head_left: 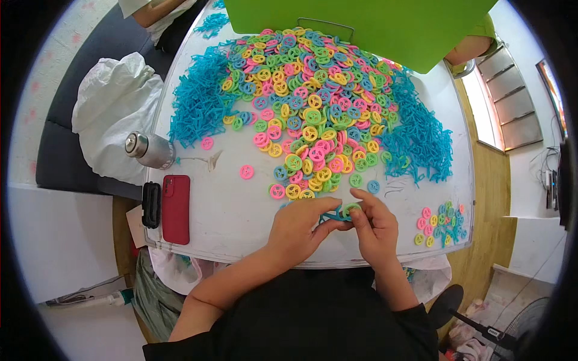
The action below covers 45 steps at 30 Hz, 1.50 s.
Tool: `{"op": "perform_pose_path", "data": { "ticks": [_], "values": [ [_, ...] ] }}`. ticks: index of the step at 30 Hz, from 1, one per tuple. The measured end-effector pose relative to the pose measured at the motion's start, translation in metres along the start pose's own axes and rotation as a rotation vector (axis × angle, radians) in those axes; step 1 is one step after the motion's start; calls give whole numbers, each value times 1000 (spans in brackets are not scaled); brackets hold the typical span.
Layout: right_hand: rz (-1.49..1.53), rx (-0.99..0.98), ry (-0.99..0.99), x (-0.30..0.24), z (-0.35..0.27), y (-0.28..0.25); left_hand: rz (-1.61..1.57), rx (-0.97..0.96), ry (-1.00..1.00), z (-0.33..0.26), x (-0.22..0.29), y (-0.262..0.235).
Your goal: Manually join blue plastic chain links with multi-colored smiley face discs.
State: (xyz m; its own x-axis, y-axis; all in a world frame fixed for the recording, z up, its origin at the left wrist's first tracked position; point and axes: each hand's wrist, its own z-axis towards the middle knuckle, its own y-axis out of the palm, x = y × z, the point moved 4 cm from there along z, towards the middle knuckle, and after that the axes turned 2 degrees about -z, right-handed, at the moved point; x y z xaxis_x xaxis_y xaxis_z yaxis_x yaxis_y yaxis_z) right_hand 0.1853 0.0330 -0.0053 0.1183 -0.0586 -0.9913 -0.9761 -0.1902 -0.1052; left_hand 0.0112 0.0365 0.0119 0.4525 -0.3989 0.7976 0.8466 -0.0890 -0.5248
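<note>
We pinch a green ring (pixel 351 209) and what looks like a blue strand (pixel 330 216) between both hands' fingers at the table's (pixel 229 222) six o'clock edge, where a slip could drop them off.

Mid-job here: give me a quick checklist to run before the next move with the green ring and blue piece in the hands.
1. Green ring pinched by right hand: ok.
2. Blue piece held by left hand: ok.
3. Ring seated on the blue piece: cannot tell, fingers cover the joint.
4. Pile of coloured rings within reach: ok.
5. Small finished heap at right sits near the table edge: not ok.
</note>
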Motion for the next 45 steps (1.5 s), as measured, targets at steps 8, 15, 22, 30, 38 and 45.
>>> {"op": "perform_pose_path", "data": {
  "ticks": [8,15,22,30,38,45],
  "values": [
    [-154,-130,-159,-29,2,1,-147,64,-66,1,-4,-12],
    [-710,-161,-446,-38,8,-3,-324,15,-355,-4,-12,-3],
    [153,-167,265,-1,0,1,41,85,-26,-11,-5,0],
    [465,-252,412,16,2,-13,24,-88,375,-10,14,-14],
    [-889,196,-202,2,36,-29,-16,4,205,-9,3,-7],
    [-1129,185,-430,18,47,-17,-446,-91,-319,-14,-16,2]
  ]
}}
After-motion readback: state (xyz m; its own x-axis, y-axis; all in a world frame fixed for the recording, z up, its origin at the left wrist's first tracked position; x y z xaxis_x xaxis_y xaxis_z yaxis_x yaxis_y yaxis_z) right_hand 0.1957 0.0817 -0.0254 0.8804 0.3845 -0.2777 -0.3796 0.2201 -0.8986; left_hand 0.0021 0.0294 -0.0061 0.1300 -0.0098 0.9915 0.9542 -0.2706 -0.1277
